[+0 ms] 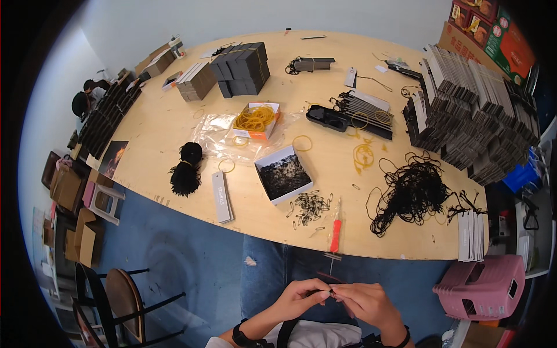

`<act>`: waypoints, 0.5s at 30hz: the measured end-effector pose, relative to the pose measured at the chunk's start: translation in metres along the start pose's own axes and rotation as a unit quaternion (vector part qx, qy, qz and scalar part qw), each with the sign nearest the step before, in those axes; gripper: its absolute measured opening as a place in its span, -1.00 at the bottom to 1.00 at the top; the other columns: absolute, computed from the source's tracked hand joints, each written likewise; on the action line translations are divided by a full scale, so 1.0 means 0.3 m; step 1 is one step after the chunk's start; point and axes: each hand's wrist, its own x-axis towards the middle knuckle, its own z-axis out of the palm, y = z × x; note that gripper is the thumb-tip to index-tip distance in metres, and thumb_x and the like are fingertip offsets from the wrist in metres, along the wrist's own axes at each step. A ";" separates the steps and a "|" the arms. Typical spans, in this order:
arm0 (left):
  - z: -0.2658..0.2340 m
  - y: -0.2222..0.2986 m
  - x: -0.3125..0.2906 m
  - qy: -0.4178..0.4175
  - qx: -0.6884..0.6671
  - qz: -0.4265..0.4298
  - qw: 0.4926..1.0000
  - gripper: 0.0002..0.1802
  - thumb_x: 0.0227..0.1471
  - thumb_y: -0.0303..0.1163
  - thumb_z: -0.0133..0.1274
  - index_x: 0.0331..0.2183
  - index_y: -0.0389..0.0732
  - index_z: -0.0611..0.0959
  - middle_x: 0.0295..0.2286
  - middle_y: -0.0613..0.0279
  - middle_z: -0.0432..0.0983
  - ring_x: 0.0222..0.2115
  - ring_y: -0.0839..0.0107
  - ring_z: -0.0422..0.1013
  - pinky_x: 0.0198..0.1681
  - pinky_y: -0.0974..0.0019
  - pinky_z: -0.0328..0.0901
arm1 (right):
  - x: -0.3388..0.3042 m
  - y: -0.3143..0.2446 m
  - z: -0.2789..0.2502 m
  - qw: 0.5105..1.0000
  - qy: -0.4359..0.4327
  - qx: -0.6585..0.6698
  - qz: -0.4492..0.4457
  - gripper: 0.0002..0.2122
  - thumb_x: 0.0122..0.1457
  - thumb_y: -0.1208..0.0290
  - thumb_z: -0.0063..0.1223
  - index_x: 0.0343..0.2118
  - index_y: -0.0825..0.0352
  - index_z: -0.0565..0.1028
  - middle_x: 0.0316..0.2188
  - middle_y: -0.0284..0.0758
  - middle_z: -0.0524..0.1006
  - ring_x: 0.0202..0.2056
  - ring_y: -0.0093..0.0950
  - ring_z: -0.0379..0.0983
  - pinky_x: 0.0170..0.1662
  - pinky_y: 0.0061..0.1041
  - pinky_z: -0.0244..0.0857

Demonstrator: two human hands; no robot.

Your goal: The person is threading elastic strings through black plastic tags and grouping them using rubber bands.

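My left hand and my right hand meet over my lap, just off the table's near edge. Thumbs and fingers of both are pinched together at one spot, on something small and dark that I cannot make out. Ahead of them, a tool with a red handle lies at the table edge, its thin shaft pointing away. Left of that is a loose heap of small dark pins. Behind the heap stands an open white box with dark contents. A tangle of black cords lies to the right.
White tags with black cords overhang the right edge; more tags and a black cord bundle lie left. Rubber bands fill a box. Tall stacks of dark tags stand right. A pink stool and a chair flank me.
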 end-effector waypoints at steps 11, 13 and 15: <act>0.021 0.007 0.004 0.002 0.143 0.041 0.989 -0.83 0.14 -0.47 0.02 -0.27 -0.38 0.59 -0.37 0.16 0.55 -0.42 0.53 0.44 -0.34 0.46 0.34 | -0.019 0.026 0.019 0.997 0.023 -0.059 -0.040 -0.80 -0.09 0.66 0.13 -0.32 0.42 0.52 -0.49 -0.27 0.60 -0.48 -0.40 0.58 -0.46 -0.55 0.45; 0.018 -0.010 0.004 -0.008 0.094 0.024 0.995 -0.83 0.16 -0.46 0.00 -0.25 -0.36 0.58 -0.33 0.18 0.55 -0.40 0.53 0.43 -0.33 0.45 0.34 | -0.022 0.037 0.023 0.999 0.030 -0.014 -0.016 -0.84 -0.07 0.64 0.13 -0.36 0.39 0.52 -0.53 -0.30 0.59 -0.51 -0.42 0.57 -0.49 -0.54 0.43; 0.010 -0.024 0.002 -0.017 0.076 0.016 0.997 -0.83 0.18 -0.45 -0.02 -0.24 -0.34 0.56 -0.31 0.19 0.54 -0.37 0.54 0.42 -0.32 0.45 0.34 | -0.016 0.040 0.015 1.000 0.007 -0.012 -0.014 -0.85 -0.06 0.63 0.14 -0.36 0.39 0.52 -0.54 -0.28 0.58 -0.52 -0.40 0.57 -0.51 -0.53 0.41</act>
